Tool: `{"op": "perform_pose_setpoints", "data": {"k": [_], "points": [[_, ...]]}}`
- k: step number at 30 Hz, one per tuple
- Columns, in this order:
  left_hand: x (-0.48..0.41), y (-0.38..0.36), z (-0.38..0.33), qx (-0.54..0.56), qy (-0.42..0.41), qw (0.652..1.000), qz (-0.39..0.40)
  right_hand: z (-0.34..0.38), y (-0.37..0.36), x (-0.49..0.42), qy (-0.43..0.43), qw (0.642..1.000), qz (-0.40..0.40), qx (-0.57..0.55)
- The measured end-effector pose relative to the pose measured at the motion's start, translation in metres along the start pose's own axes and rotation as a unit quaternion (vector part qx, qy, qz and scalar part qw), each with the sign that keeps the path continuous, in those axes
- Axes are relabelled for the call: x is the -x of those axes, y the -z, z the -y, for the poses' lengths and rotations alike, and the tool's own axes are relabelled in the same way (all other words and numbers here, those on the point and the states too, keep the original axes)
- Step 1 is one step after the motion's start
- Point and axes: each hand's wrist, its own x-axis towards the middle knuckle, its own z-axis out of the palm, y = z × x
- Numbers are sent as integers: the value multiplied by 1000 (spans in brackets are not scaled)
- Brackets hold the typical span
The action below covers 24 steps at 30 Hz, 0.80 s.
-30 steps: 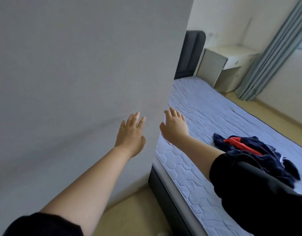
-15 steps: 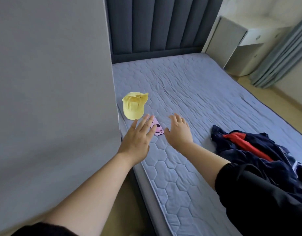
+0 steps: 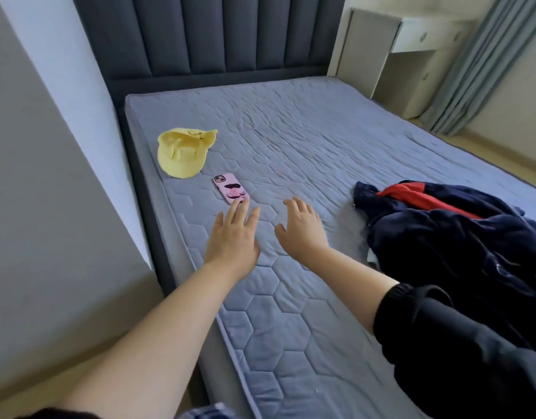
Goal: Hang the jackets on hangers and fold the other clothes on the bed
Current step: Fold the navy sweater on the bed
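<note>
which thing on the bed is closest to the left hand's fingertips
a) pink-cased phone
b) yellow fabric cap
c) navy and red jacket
a: the pink-cased phone lies right at the fingertips of the left hand. The yellow fabric cap sits further toward the headboard, and the navy and red jacket lies beyond the right hand.

A single head-worn wide-angle view looks forward and down from beside the bed's [image 3: 306,140] near left corner, facing the padded headboard [image 3: 230,34]. Both forearms reach in close from the bottom edge.
</note>
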Motion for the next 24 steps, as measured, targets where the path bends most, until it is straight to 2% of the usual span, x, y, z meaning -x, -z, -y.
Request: {"op": "perform_pose_setpoints", "data": {"k": [5, 10, 15, 17, 21, 22, 24], "points": [[18, -33, -73, 34, 55, 998, 10, -85, -2, 37, 4, 1000, 30, 9], [22, -54, -151, 51, 68, 996, 27, -165, 10, 58, 4, 994, 24, 108], [23, -72, -202, 84, 73, 993, 44, -246, 43, 63, -59, 979, -5, 197], [22, -72, -216, 74, 56, 994, 63, -279, 60, 64, -114, 965, -5, 238], [13, -65, -237, 104, 53, 990, 74, -327, 79, 76, -244, 952, 35, 182], [12, -63, -242, 116, 51, 989, 76, -330, 80, 78, -240, 956, 45, 161], [13, -61, -247, 146, 48, 984, 84, -323, 83, 78, -160, 976, 47, 136]]}}
